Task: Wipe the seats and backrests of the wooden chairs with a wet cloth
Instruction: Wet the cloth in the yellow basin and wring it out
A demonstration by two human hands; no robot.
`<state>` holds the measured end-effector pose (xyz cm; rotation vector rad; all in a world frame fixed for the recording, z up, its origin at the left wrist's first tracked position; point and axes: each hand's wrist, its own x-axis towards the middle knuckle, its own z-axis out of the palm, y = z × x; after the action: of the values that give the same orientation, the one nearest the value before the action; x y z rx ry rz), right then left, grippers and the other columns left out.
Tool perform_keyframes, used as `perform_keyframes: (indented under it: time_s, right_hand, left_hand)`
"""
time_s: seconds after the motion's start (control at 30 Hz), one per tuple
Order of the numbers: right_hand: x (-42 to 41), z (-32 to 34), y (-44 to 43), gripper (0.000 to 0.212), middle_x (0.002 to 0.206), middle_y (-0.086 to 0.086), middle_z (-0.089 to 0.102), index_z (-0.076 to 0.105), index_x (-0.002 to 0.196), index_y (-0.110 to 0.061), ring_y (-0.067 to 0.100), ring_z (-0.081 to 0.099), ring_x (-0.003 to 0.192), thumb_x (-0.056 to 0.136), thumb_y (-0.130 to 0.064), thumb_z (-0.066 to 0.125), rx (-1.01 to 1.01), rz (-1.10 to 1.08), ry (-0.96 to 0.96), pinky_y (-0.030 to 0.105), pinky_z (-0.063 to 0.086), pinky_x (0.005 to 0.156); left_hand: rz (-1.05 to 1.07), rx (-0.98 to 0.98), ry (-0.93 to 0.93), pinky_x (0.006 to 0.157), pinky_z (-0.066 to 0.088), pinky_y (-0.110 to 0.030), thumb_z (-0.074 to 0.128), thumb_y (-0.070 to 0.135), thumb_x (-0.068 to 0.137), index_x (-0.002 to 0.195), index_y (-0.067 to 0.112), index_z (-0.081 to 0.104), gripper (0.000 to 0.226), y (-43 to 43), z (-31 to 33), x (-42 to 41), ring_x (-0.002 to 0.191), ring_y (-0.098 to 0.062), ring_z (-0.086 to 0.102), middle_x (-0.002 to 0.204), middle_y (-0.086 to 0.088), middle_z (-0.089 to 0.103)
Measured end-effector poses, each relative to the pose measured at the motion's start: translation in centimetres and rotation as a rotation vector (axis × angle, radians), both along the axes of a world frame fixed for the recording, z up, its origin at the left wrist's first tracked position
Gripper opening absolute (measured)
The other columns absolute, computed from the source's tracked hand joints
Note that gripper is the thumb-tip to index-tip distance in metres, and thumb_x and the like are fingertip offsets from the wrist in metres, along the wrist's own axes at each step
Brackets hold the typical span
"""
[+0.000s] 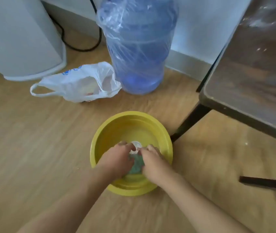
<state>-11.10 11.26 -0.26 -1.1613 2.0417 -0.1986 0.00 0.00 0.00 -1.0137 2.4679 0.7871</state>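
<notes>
A yellow basin [110, 130] stands on the wooden floor just below the middle of the head view. Both my hands are inside it. My left hand [117, 158] and my right hand [152, 162] are closed side by side on a bunched cloth [135, 163], which is white at the top and greenish lower down. Most of the cloth is hidden between my hands. No chair seat or backrest shows; only dark legs or rungs [266, 183] appear at the right edge.
A dark wooden table [255, 76] with black legs fills the upper right, one leg close to the basin. A large blue water jug [139, 46] wrapped in plastic stands behind, a white plastic bag [76, 83] to its left, and a white appliance [19, 39] with black cables.
</notes>
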Motion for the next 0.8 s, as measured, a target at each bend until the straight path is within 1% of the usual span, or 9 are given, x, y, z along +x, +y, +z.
perform_keyframes:
  time_s: [0.13, 0.23, 0.3, 0.37, 0.47, 0.57, 0.63, 0.7, 0.8]
  right_hand:
    - [0.4, -5.0, -2.2, 0.059, 0.146, 0.012, 0.034, 0.037, 0.146, -0.011, 0.035, 0.037, 0.133, 0.094, -0.014, 0.064, 0.149, 0.245, 0.226, 0.046, 0.043, 0.103]
    - [0.8, -7.8, -2.9, 0.068, 0.150, 0.012, 0.028, 0.034, 0.147, -0.013, 0.036, 0.034, 0.135, 0.089, -0.010, 0.069, 0.206, 0.266, 0.268, 0.048, 0.043, 0.105]
    - [0.7, -8.8, -3.2, 0.068, 0.149, 0.011, 0.031, 0.036, 0.145, -0.016, 0.035, 0.035, 0.133, 0.087, -0.006, 0.070, 0.164, 0.253, 0.305, 0.047, 0.044, 0.102]
    - [0.5, -9.6, -3.6, 0.063, 0.147, 0.012, 0.038, 0.038, 0.143, -0.014, 0.034, 0.038, 0.133, 0.089, -0.005, 0.067, 0.147, 0.235, 0.304, 0.047, 0.044, 0.102]
    - [0.1, -10.0, -3.9, 0.045, 0.141, 0.014, 0.051, 0.047, 0.137, -0.011, 0.035, 0.045, 0.132, 0.094, -0.004, 0.058, 0.171, 0.242, 0.256, 0.047, 0.043, 0.106]
    - [-0.5, -10.4, -4.2, 0.036, 0.135, 0.013, 0.050, 0.053, 0.130, -0.010, 0.036, 0.054, 0.121, 0.095, -0.001, 0.051, 0.145, 0.104, 0.077, 0.043, 0.048, 0.101]
    - [-0.6, -10.3, -4.7, 0.039, 0.126, 0.014, 0.055, 0.057, 0.125, -0.011, 0.034, 0.060, 0.108, 0.092, 0.004, 0.046, 0.067, -0.051, -0.069, 0.040, 0.052, 0.091]
    - [-0.4, -10.3, -5.3, 0.036, 0.100, 0.009, 0.066, 0.064, 0.108, -0.014, 0.027, 0.060, 0.085, 0.089, 0.008, 0.044, -0.033, -0.213, -0.198, 0.033, 0.049, 0.067]
    - [0.0, -10.3, -6.0, 0.032, 0.069, -0.002, 0.057, 0.062, 0.077, -0.019, 0.015, 0.047, 0.063, 0.091, 0.007, 0.049, -0.125, -0.427, -0.349, 0.020, 0.033, 0.046]
  left_hand:
    - [-0.190, -0.050, -0.270, 0.105, 0.052, -0.043, 0.067, 0.058, 0.091, 0.159, 0.023, 0.040, 0.081, 0.3, -5.0, -1.1, 0.140, -0.029, 0.056, 0.157, -0.005, 0.049]
    - [-0.291, -0.102, -0.361, 0.110, 0.049, -0.047, 0.067, 0.067, 0.088, 0.166, 0.019, 0.023, 0.101, 0.5, -7.8, -0.9, 0.150, -0.032, 0.046, 0.171, -0.009, 0.033]
    - [-0.290, -0.141, -0.343, 0.103, 0.054, -0.045, 0.070, 0.059, 0.090, 0.162, 0.018, 0.026, 0.093, 0.4, -8.9, -0.8, 0.145, -0.032, 0.051, 0.165, -0.009, 0.039]
    - [-0.265, -0.161, -0.316, 0.098, 0.055, -0.044, 0.068, 0.043, 0.097, 0.155, 0.016, 0.035, 0.072, 0.2, -9.7, -0.9, 0.138, -0.031, 0.057, 0.155, -0.008, 0.049]
    - [-0.212, -0.140, -0.246, 0.101, 0.052, -0.043, 0.060, 0.027, 0.103, 0.149, 0.019, 0.048, 0.048, -0.1, -9.8, -0.7, 0.135, -0.030, 0.057, 0.148, -0.008, 0.056]
    - [-0.054, -0.018, -0.131, 0.095, 0.055, -0.040, 0.057, 0.022, 0.101, 0.130, 0.018, 0.058, 0.030, -0.9, -9.6, -0.5, 0.120, -0.028, 0.063, 0.132, -0.007, 0.064]
    - [0.146, 0.133, 0.001, 0.075, 0.057, -0.037, 0.049, 0.009, 0.100, 0.116, 0.018, 0.054, 0.019, -1.3, -9.3, -0.5, 0.093, -0.025, 0.067, 0.108, -0.007, 0.067]
    - [0.312, 0.265, 0.124, 0.058, 0.046, -0.028, 0.042, 0.000, 0.099, 0.115, 0.019, 0.050, 0.026, -1.5, -8.8, -0.7, 0.076, -0.019, 0.058, 0.093, -0.004, 0.061]
    - [0.547, 0.377, 0.258, 0.054, 0.038, -0.029, 0.045, 0.005, 0.099, 0.115, 0.016, 0.053, 0.021, -2.0, -7.7, -1.0, 0.073, -0.018, 0.052, 0.093, -0.005, 0.061]
